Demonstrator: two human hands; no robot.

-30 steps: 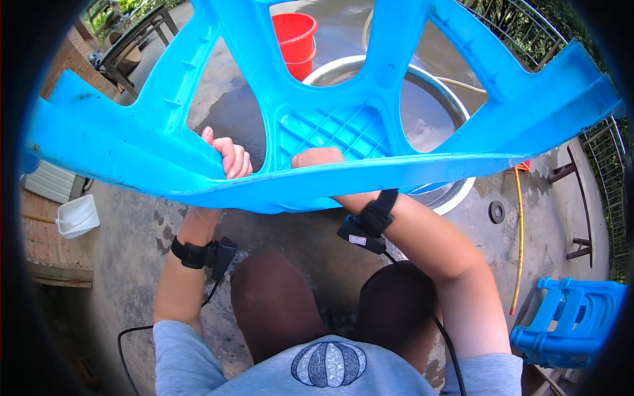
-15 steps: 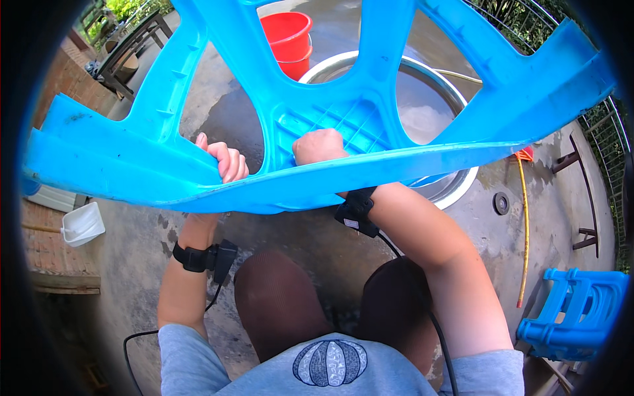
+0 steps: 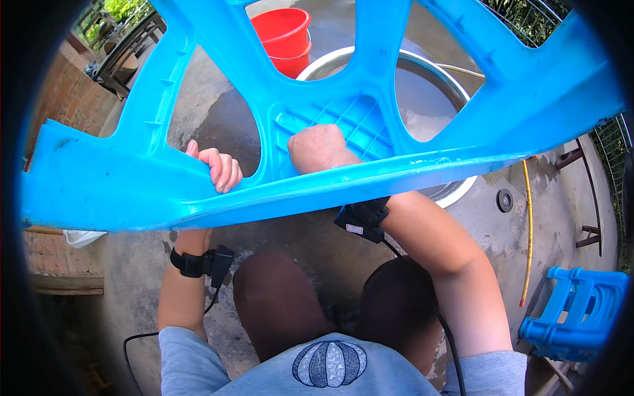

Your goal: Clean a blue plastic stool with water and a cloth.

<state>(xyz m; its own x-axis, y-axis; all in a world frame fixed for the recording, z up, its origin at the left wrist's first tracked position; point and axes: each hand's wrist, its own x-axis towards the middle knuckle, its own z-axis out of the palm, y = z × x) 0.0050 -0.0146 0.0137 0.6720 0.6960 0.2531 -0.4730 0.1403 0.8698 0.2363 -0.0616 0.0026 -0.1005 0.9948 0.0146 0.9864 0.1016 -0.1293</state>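
Observation:
A large blue plastic stool (image 3: pixel 228 49), with wide openings and a ribbed panel, is tilted up in front of me and spans the upper view. The fingers of my left hand (image 3: pixel 220 169) curl through an opening on its left side and grip the edge. My right hand (image 3: pixel 321 148) reaches over the near rim and is closed in a fist against the ribbed panel. Whatever that fist may hold is hidden. Both wrists wear black straps with small boxes and cables; the near rim partly covers the right one.
Behind the stool stand a red bucket (image 3: pixel 282 33) and a wide metal basin (image 3: pixel 460 92) of water. Another blue stool (image 3: pixel 573 310) is at lower right, near a yellow pole (image 3: pixel 528 237) and a black disc (image 3: pixel 504 200). A white scoop-like container (image 3: pixel 82 238) lies at left.
The stool has tilted, its left end sinking and its right end rising slightly. My left hand has moved a little down and left with it; my right fist has shifted slightly on the panel.

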